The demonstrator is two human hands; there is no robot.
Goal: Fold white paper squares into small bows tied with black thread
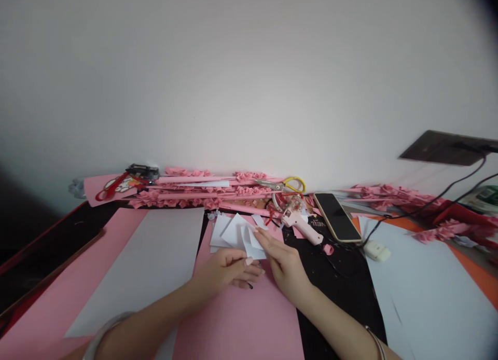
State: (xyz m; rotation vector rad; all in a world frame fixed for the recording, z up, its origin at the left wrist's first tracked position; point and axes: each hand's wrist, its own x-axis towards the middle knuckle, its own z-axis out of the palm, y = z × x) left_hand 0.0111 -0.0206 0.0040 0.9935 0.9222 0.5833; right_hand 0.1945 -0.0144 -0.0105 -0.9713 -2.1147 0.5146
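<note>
A small folded piece of white paper [252, 245] is between my two hands, above a pink sheet [237, 323]. My left hand [231, 269] pinches its lower edge between thumb and fingers. From the right, my right hand [286, 261] closes on its other side, fingers pressed along the flap. Just behind the folded piece lie several white paper squares [220, 230], overlapping one another.
Pink paper flowers [212, 202] on stems line the wall, with yellow-handled scissors [293, 184] on top. A pale glue gun [305, 227], a phone [336, 217] and a white charger [376, 251] with cable lie to the right. White sheets [143, 261] flank both sides.
</note>
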